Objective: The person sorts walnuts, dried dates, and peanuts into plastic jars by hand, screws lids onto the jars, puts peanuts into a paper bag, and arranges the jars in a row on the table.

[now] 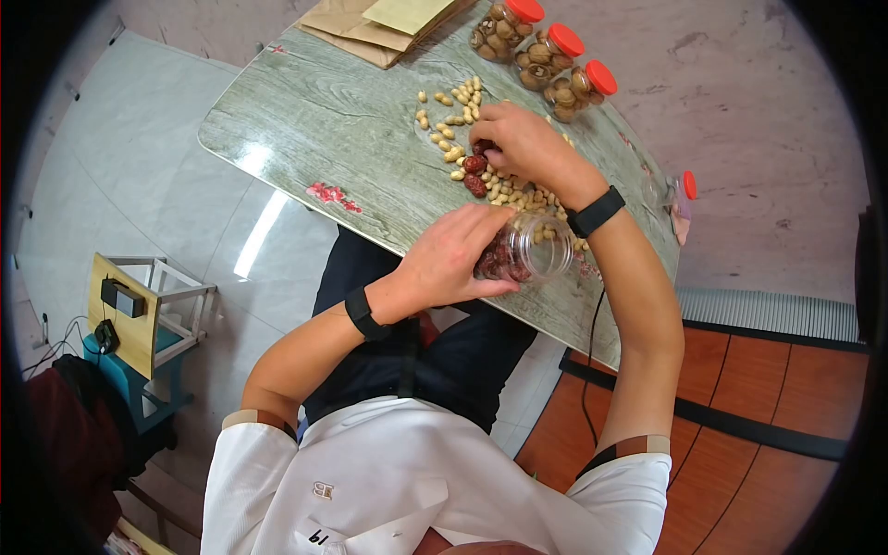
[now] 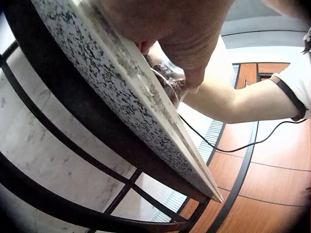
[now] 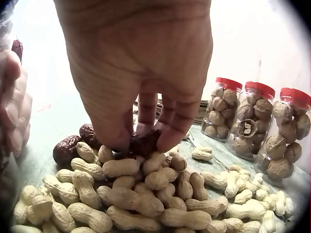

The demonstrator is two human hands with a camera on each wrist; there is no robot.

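Observation:
My left hand [image 1: 455, 252] grips a clear plastic jar [image 1: 539, 248] lying tilted at the table's near edge, its open mouth facing right. Dark red jujubes [image 1: 500, 259] fill its lower part. In the right wrist view my right hand [image 3: 141, 82] pinches a wrinkled jujube [image 3: 145, 144] between thumb and fingers, right at the peanut pile [image 3: 131, 194]. Two more jujubes [image 1: 474, 176] lie beside the pile, left of the right hand in the head view. The left wrist view shows the jar [image 2: 170, 82] partly hidden behind the left hand.
Three red-lidded jars of walnuts [image 1: 546, 57] stand along the far edge of the table [image 1: 305, 111]. Brown paper bags [image 1: 375, 28] lie at the far left corner. A red-lidded container [image 1: 689, 185] is at the right edge. A black cable [image 1: 588, 370] hangs down near the table's front.

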